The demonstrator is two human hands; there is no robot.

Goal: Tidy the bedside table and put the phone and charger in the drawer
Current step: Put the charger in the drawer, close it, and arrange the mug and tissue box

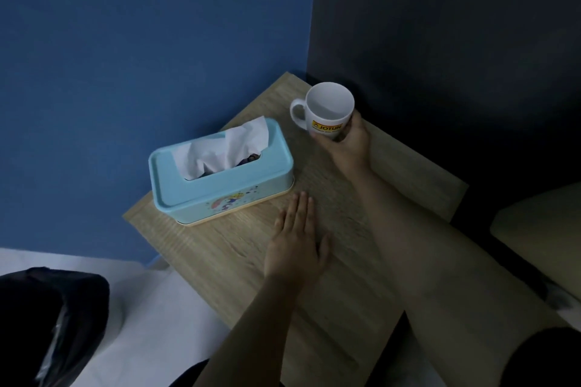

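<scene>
The wooden bedside table (220, 261) fills the middle of the view. Near its far right corner stands a white mug (327, 108) with a yellow label, handle pointing left. My right hand (347, 141) is wrapped around the mug's near side. My left hand (297, 239) lies flat on the tabletop, fingers together and stretched out, holding nothing, just right of a light blue tissue box (220, 173) with a white tissue sticking out. No phone, charger or drawer is in view.
A blue wall (141, 41) backs the table on the left and a dark wall (456, 41) on the right. A black bin with a plastic liner (47, 324) stands on the white floor at lower left. A beige cushion edge (540, 229) lies at right.
</scene>
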